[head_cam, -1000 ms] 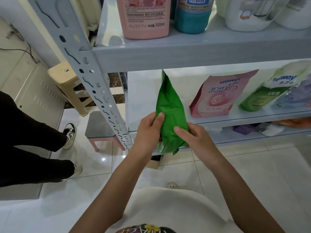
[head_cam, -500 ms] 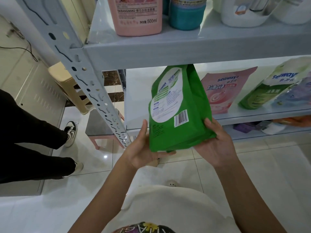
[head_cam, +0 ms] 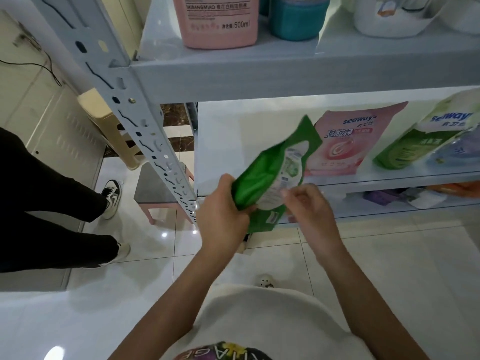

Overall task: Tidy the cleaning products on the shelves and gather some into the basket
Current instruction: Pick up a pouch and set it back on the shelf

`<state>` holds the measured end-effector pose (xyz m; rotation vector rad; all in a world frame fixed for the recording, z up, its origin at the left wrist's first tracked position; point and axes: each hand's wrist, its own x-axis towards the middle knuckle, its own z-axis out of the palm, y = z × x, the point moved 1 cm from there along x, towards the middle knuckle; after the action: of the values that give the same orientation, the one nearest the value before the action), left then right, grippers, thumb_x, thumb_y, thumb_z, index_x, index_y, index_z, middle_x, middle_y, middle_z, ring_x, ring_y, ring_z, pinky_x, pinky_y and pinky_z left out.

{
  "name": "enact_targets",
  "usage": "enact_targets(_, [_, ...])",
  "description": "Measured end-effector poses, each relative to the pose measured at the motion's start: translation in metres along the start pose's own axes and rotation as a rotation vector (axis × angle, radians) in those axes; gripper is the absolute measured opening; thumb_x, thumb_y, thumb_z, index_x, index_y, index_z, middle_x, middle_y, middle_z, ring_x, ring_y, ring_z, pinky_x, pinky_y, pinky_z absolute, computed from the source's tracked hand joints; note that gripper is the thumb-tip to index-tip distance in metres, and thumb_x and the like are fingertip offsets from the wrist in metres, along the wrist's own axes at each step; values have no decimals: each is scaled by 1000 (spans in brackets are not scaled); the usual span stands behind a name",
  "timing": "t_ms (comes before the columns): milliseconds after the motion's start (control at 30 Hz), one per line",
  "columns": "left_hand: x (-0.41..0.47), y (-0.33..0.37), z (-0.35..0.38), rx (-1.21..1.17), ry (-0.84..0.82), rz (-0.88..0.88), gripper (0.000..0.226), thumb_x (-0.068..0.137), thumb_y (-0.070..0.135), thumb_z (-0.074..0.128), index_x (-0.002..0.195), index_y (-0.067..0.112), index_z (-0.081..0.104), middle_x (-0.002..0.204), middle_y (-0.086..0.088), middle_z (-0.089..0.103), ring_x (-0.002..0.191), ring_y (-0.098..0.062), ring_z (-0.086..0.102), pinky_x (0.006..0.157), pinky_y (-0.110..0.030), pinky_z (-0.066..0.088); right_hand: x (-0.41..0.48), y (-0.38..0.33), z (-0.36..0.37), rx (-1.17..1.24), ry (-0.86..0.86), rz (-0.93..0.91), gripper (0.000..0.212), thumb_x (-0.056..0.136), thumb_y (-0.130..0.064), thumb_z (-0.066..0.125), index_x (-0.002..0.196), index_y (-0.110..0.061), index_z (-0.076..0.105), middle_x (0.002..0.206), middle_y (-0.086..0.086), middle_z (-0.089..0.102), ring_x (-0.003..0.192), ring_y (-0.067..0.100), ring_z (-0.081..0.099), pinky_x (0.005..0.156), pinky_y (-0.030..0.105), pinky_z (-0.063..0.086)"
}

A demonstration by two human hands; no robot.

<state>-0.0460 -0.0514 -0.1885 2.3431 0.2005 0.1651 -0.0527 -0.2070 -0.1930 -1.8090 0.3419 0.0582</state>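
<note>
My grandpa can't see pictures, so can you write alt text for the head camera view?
A person's left hand grips a tilted green pouch in front of a grey shelf unit, with the blurred right hand at its side. Behind, a pink pouch leans on the middle shelf; a pink bottle stands above.

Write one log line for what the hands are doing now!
left hand: grips green pouch | right hand: at pouch, grip blurred | pouch: tilted, held before shelf
</note>
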Motion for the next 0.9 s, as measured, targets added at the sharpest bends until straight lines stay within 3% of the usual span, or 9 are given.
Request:
enact_targets(67, [-6,9,3,130,-11,98,39,79,32,74,89,21,38,67,9,51,59,-17,50,46,-26,33,-3,-8,15,0,-137,30,30,80,-50,65,94,-25,54,94,-11,64,92,8,63,81,35,54])
enact_targets(133, [-9,10,10,230,-17,220,43,74,27,77,85,20,36,65,6,51,53,-18,46,41,-23,23,1,-9,21,-39,-139,27,36,80,-56,62,98,-26,56,92,-13,66,91,5,64,83,36,55])
enact_targets(233, [-10,5,15,296,-25,363,53,62,24,84,83,19,36,63,6,50,50,-15,38,39,-18,14,4,-8,22,-66,-80,-11,56,88,-57,50,85,-4,66,80,12,70,78,24,68,76,47,55])
enact_targets(333, [-5,2,10,180,-266,311,49,77,48,72,92,21,34,77,11,47,63,-11,41,46,-21,24,5,-5,21,-26,-25,-25,53,98,-37,44,82,10,62,79,27,65,77,37,64,69,43,53])
enact_targets(433, [-3,-9,4,-15,-470,239,47,85,66,47,100,22,39,84,8,52,74,-14,52,60,-31,41,6,-5,17,-2,-83,-69,40,99,-27,45,83,3,65,77,16,68,72,22,66,68,31,51])
enact_targets(500, [-3,-15,4,4,-423,274,35,94,57,35,94,22,40,83,5,52,76,-19,52,66,-37,44,6,-5,14,62,-113,-76,37,98,-25,47,78,0,64,70,7,67,67,14,63,68,28,50])
enact_targets(600, [-1,-11,4,13,-336,333,30,102,38,33,74,25,35,62,9,41,61,-12,43,58,-32,31,6,-8,11,267,-150,-6,32,96,-25,49,73,-8,63,64,-3,66,64,10,63,64,25,52])
enact_targets(767, [1,5,-4,-443,-483,246,37,99,30,40,66,12,45,57,5,40,50,-3,37,49,-14,28,4,-15,0,658,-265,125,29,83,-31,52,91,-7,66,84,5,74,81,15,71,72,28,58])
enact_targets(900, [5,14,-7,-399,-486,233,42,103,24,41,65,4,44,57,0,38,49,-5,34,47,-16,26,6,-16,-1,647,-267,116,35,82,-36,52,94,-6,67,89,8,74,85,18,70,76,32,58])
